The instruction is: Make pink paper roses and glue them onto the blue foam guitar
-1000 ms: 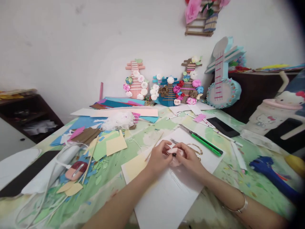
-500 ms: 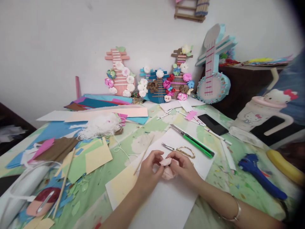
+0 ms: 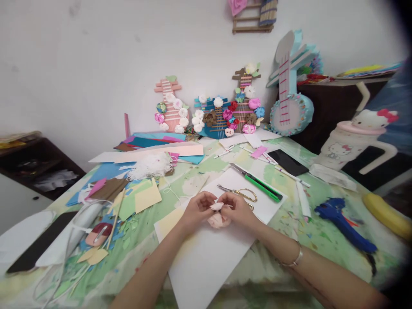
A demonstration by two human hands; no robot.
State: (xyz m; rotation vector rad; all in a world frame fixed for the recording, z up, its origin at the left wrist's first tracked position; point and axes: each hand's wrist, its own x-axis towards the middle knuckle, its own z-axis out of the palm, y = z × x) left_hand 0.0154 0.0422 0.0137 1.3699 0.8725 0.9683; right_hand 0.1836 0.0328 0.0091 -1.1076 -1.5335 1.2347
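A pale pink paper flower (image 3: 218,219) is pinched between both hands above a white sheet (image 3: 206,262). My left hand (image 3: 198,212) has its fingers closed on the flower's left side. From the right, my right hand (image 3: 240,211) grips the same petals with thumb and fingertips. Gold-handled scissors (image 3: 246,194) lie just beyond the right hand, partly hidden by it. A green utility knife (image 3: 262,187) rests on the sheet farther back. The underside of the flower cannot be seen.
A blue glue gun (image 3: 346,225) and a yellow banana-shaped thing (image 3: 384,214) lie at the right. Behind stand a tumbler (image 3: 346,141), a phone (image 3: 287,162) and several flower-covered paper instruments (image 3: 241,101). White yarn (image 3: 149,166), paper scraps (image 3: 148,198) and a cable (image 3: 66,253) spread over the left.
The camera view has turned a little left, bringing a shelf and more of the table's left side into sight. Both hands keep hold of the paper flower, with slight finger shifts.
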